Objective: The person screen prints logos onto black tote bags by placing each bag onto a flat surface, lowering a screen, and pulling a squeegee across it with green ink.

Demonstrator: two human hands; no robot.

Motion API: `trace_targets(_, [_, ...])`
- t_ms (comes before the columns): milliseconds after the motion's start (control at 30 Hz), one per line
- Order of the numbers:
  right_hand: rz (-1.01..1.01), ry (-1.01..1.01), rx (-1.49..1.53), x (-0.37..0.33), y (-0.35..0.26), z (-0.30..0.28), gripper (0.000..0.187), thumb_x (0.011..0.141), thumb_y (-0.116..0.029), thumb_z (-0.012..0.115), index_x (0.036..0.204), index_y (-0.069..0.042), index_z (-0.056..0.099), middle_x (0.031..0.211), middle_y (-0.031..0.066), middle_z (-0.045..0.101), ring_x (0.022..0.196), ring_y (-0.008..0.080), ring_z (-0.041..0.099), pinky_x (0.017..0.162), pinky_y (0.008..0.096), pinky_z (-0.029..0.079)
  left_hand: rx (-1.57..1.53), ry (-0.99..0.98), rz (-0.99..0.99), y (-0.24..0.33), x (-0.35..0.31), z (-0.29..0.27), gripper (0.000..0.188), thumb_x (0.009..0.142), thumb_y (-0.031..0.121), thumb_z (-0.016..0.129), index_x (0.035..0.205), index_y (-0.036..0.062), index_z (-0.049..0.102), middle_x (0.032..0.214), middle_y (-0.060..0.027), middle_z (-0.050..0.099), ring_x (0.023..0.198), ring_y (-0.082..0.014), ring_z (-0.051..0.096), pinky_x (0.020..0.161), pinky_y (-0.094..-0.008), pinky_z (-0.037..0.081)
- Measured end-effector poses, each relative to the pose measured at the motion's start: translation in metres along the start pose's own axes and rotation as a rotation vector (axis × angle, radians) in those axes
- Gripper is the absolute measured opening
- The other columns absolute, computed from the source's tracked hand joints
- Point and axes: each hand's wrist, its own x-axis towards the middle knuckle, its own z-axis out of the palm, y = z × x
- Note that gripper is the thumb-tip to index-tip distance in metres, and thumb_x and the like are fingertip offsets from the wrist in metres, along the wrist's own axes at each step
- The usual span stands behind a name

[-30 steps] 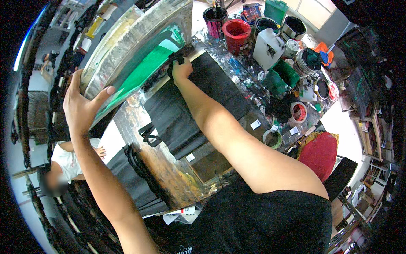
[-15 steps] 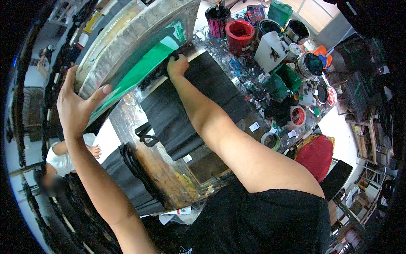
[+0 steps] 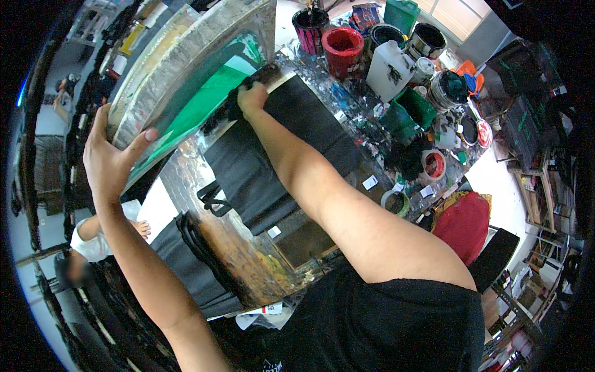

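My left hand (image 3: pixel 111 158) grips the near end of a tilted screen-printing frame (image 3: pixel 162 77), thumb on one face and fingers behind its edge. Bright green areas show on the frame's mesh (image 3: pixel 214 93). At the frame's low far edge, my right hand (image 3: pixel 253 99) is closed on a bunched black cloth (image 3: pixel 234 106), largely hidden by the fingers and the frame. Below my right forearm a black fabric bag (image 3: pixel 248 164) lies flat on the stained worktable (image 3: pixel 248 260). Its strap (image 3: pixel 214 201) loops out at the left.
Folded black fabric (image 3: pixel 198 266) lies at the table's near left. Far right are a red bucket (image 3: pixel 343 53), a white jug (image 3: pixel 390 71), a green container (image 3: pixel 409 111) and tape rolls (image 3: pixel 433 165). Another person's hand (image 3: pixel 141 229) is at the left.
My right hand has shifted slightly along the frame's lower edge, and more of the black cloth shows at its left. The view has turned a little; my left hand still grips the frame.
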Motion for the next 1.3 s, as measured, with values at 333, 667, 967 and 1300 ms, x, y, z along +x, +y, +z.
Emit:
trace_targets(333, [0.062, 0.030, 0.025, 0.006, -0.001, 0.001, 0.030, 0.083, -0.017, 0.077, 0.102, 0.005, 0.069, 0.109, 0.0268, 0.070, 0.103, 0.0420, 0.068, 0.088, 0.0462, 0.052, 0.084, 0.015, 0.013, 0.001, 0.004, -0.003, 0.096, 0.062, 0.066, 0.084, 0.128, -0.0003, 0.061, 0.106, -0.0234, 0.072, 0.101, -0.0368, 0.071, 0.091, -0.0431, 0.052])
trace_targets(667, [0.137, -0.093, 0.003, -0.004, -0.006, 0.011, 0.034, 0.083, -0.020, 0.080, 0.100, 0.007, 0.066, 0.110, 0.0269, 0.069, 0.106, 0.0409, 0.067, 0.088, 0.0469, 0.052, 0.026, 0.022, 0.036, 0.000, 0.010, 0.001, 0.094, 0.061, 0.065, 0.085, 0.127, 0.0010, 0.062, 0.106, -0.0217, 0.073, 0.101, -0.0355, 0.071, 0.091, -0.0424, 0.052])
trace_targets(967, [-0.033, 0.062, 0.046, 0.019, 0.017, 0.012, 0.025, 0.083, -0.016, 0.077, 0.099, 0.001, 0.071, 0.107, 0.0242, 0.072, 0.099, 0.0405, 0.069, 0.085, 0.0470, 0.053, -0.013, -0.002, 0.005, 0.015, 0.014, -0.001, 0.095, 0.061, 0.064, 0.085, 0.128, 0.0006, 0.062, 0.107, -0.0215, 0.073, 0.101, -0.0348, 0.071, 0.093, -0.0428, 0.051])
trace_targets(1300, [0.140, 0.132, 0.199, 0.005, 0.022, 0.009, 0.034, 0.085, -0.018, 0.078, 0.107, 0.006, 0.068, 0.112, 0.0282, 0.069, 0.104, 0.0399, 0.068, 0.087, 0.0458, 0.051, -0.002, -0.042, -0.047, 0.006, 0.001, -0.006, 0.095, 0.062, 0.063, 0.085, 0.126, -0.0014, 0.061, 0.109, -0.0232, 0.072, 0.103, -0.0364, 0.070, 0.093, -0.0435, 0.051])
